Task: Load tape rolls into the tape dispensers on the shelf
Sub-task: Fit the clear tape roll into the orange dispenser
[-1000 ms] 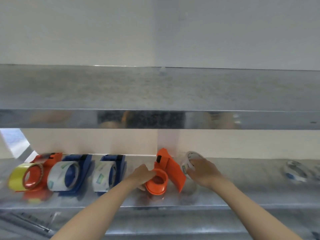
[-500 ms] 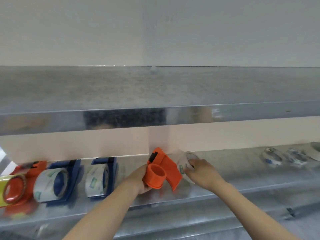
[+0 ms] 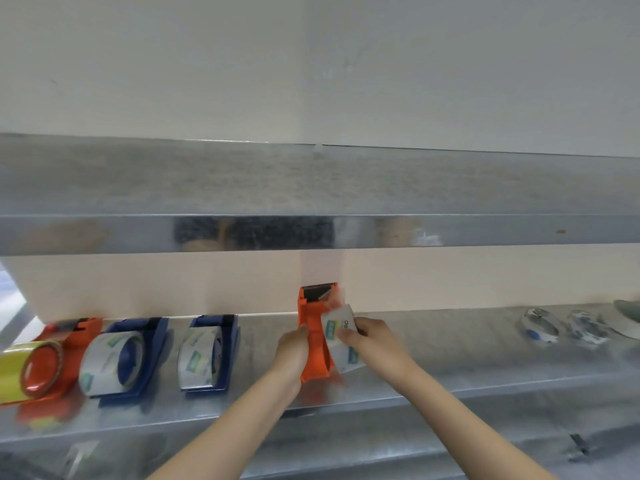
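Moved: since a moment ago I have turned the orange dispenser edge-on, with its serrated blade at the top, and brought the clear tape roll against its right side.
Left hand: my fingers wrap the dispenser's left edge and clamp it upright on the metal shelf.
Right hand: my fingers and thumb pinch the roll, which touches the dispenser. I cannot tell whether it sits on the hub.
Left of my grip: nearer blue dispenser, then farther blue dispenser, each carrying a clear roll. Beyond them is a loaded orange dispenser with yellow tape.
Right of my grip: well apart are two loose rolls lying side by side, with a pale roll at the edge.
Above: upper shelf.
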